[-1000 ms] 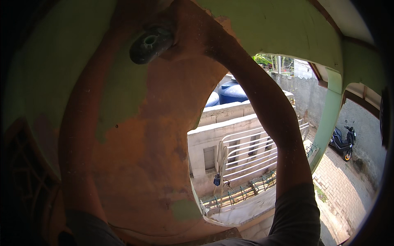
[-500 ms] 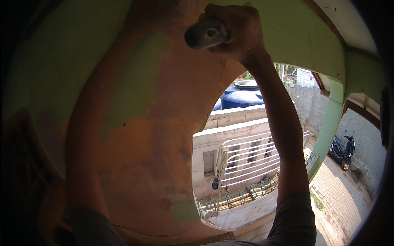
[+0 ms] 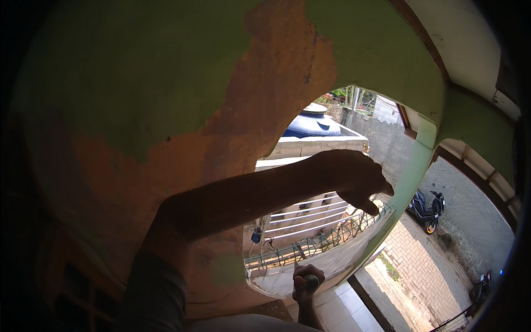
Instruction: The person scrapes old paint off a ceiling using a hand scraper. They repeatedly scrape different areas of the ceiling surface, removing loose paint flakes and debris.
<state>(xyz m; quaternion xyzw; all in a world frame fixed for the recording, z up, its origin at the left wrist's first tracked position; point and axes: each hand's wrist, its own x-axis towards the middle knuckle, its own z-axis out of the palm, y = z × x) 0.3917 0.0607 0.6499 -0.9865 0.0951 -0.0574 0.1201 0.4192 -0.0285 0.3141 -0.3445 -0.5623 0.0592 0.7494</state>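
Observation:
My left arm reaches across from the lower left. My left hand [image 3: 357,177] hangs in front of the wall opening, thumb and fingers apart and nothing seen in it. Its fingertips are beside the pale green pillar [image 3: 406,174]; whether they touch it I cannot tell. Low in the middle, my right hand [image 3: 300,288] is closed round a scraper-like hand tool [image 3: 311,283]. The tool's rounded dark handle end faces me, and a thin tip sticks up beyond the fist. The wall [image 3: 265,105] has green paint with large bare orange-brown patches.
Beyond the opening are a blue water tank [image 3: 312,127], white metal bars [image 3: 307,221] and a green wire rack [image 3: 326,239] along the ledge. A motor scooter [image 3: 426,210] stands on the paved lane at right. White floor tiles [image 3: 337,307] show below.
My right hand has come down from high on the wall to low in the middle, still gripping the tool. My left arm has swung from the upper left across to the right.

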